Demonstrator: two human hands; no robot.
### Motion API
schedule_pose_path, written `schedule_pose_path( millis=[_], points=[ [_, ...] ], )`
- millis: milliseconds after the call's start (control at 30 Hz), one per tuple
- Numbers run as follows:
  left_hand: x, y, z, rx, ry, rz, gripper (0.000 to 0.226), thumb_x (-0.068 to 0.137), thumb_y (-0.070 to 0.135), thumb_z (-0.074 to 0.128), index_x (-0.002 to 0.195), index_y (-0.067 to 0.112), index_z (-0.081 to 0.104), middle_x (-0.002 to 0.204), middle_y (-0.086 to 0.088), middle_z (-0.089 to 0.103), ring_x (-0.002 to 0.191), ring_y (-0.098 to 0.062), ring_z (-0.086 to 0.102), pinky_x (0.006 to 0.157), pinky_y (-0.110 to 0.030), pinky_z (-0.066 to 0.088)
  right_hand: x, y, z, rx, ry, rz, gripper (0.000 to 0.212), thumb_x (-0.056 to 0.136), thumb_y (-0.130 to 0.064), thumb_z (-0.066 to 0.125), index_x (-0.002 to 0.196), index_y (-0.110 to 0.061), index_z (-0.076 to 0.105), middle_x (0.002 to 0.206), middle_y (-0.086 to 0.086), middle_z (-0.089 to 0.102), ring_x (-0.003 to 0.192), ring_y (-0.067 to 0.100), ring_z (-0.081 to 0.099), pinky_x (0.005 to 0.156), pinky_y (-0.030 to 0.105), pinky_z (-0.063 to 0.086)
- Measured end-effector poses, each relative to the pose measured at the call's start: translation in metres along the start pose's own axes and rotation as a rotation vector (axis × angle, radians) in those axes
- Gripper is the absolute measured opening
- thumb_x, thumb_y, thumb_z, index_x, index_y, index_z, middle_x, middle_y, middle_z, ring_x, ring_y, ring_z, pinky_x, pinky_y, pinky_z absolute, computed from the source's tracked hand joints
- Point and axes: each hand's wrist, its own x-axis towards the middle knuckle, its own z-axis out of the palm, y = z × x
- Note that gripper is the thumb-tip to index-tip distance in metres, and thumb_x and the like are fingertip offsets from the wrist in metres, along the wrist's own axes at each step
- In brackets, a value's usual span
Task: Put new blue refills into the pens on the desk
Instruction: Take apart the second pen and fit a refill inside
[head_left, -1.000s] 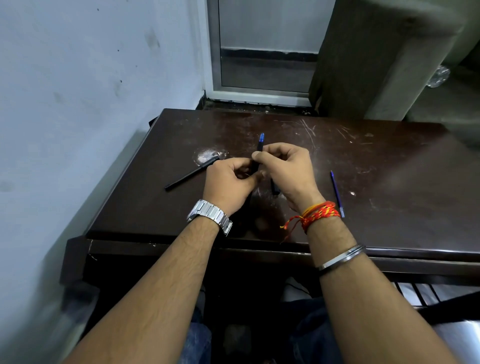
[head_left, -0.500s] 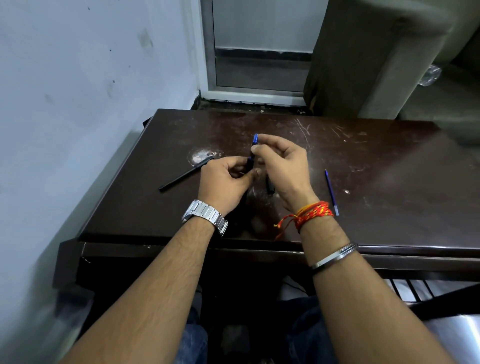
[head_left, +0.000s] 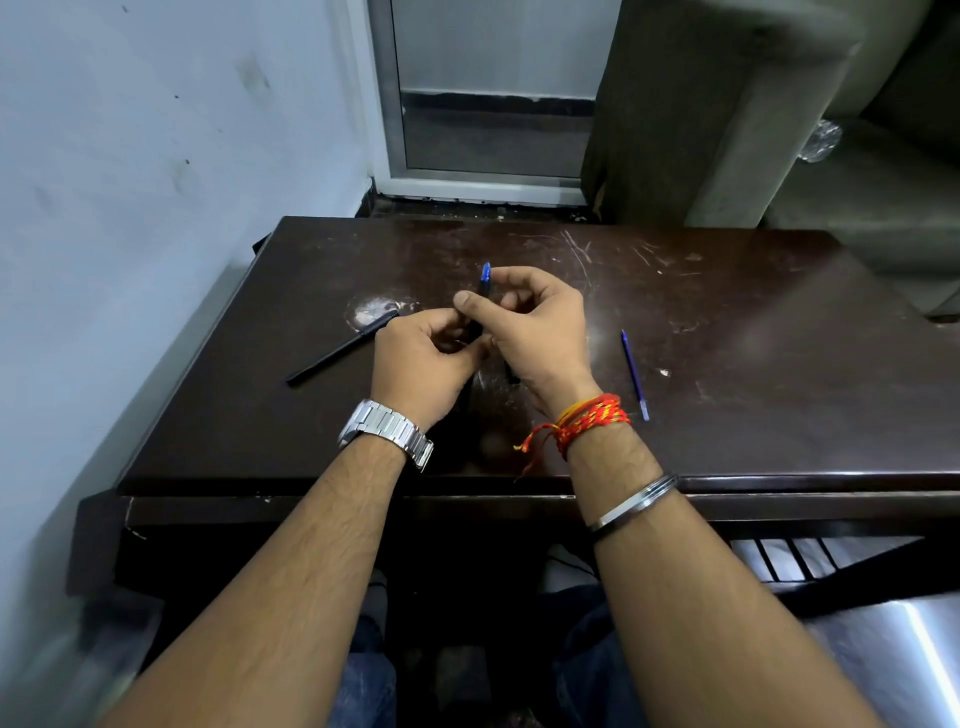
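Observation:
Both hands meet over the middle of the dark desk (head_left: 753, 405) around a black pen with a blue end (head_left: 485, 278) that sticks up between them. My left hand (head_left: 423, 358) grips the pen's lower part. My right hand (head_left: 535, 327) pinches its upper part, thumb across the barrel. Most of the pen is hidden by fingers. A second black pen (head_left: 340, 349) lies slanted on the desk to the left. A thin blue refill (head_left: 635, 374) lies on the desk to the right of my right wrist.
A pale wall runs along the desk's left edge. Behind the desk are a door frame (head_left: 387, 130) and a grey upholstered block (head_left: 701, 114). A shiny smear (head_left: 374, 309) marks the desk near the left pen. My knees are under the front edge.
My right hand's fingers have shifted a little on the upper part of the pen. My left hand keeps its grip. The pen and refill on the desk have not moved.

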Motion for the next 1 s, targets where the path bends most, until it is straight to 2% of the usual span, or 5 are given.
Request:
schedule_pose_path(
  millis=[233, 600, 700, 800, 1000],
  points=[
    [-0.0018, 0.0027, 0.0007, -0.013, -0.021, 0.007, 0.019, 0.072, 0.013, 0.083, 0.089, 0.017, 0.079, 0.079, 0.007, 0.076, 0.078, -0.007, 0.072, 0.073, -0.026, 0.058, 0.0005, 0.0019, 0.0013, 0.02, -0.017, -0.016, 0.022, 0.071, -0.014, 0.085, 0.086, -0.024, 0.072, 0.063, -0.011, 0.063, 0.063, 0.009, 0.059, 0.063, 0.029, 0.05],
    [-0.0015, 0.0038, 0.0028, 0.021, 0.062, -0.034, 0.03, 0.063, 0.024, 0.088, 0.073, 0.039, 0.065, 0.068, 0.016, 0.068, 0.063, 0.006, 0.063, 0.058, -0.007, 0.046, 0.0001, -0.0002, 0.001, 0.044, -0.046, -0.001, 0.009, 0.078, -0.014, 0.08, 0.078, -0.023, 0.079, 0.073, -0.003, 0.075, 0.071, 0.011, 0.067, 0.069, 0.036, 0.058],
    [-0.0014, 0.0043, 0.0037, -0.012, -0.004, -0.071, 0.014, 0.072, 0.034, 0.076, 0.084, 0.036, 0.069, 0.076, 0.016, 0.071, 0.073, 0.005, 0.068, 0.069, -0.017, 0.054, 0.0004, -0.0016, 0.001, 0.049, -0.03, -0.017, 0.008, 0.078, -0.013, 0.08, 0.085, -0.019, 0.08, 0.08, 0.0, 0.077, 0.076, 0.01, 0.071, 0.075, 0.033, 0.061],
    [-0.0022, 0.0066, 0.0029, -0.021, -0.023, -0.099, 0.025, 0.074, 0.032, 0.059, 0.089, 0.023, 0.077, 0.072, 0.01, 0.074, 0.071, -0.004, 0.071, 0.07, -0.028, 0.059, 0.0015, -0.0018, -0.0013, 0.063, -0.04, -0.002, 0.01, 0.081, -0.011, 0.078, 0.088, -0.018, 0.079, 0.078, 0.0, 0.075, 0.068, 0.003, 0.067, 0.058, 0.02, 0.055],
    [-0.0007, 0.0031, 0.0011, -0.047, 0.005, -0.082, 0.024, 0.067, 0.022, 0.087, 0.083, 0.025, 0.068, 0.075, 0.008, 0.069, 0.064, -0.002, 0.062, 0.063, -0.017, 0.053, 0.003, -0.0007, -0.0038, 0.015, -0.016, -0.002, 0.015, 0.081, -0.015, 0.078, 0.096, -0.014, 0.08, 0.088, 0.0, 0.078, 0.08, 0.006, 0.069, 0.073, 0.025, 0.055]
  ],
)
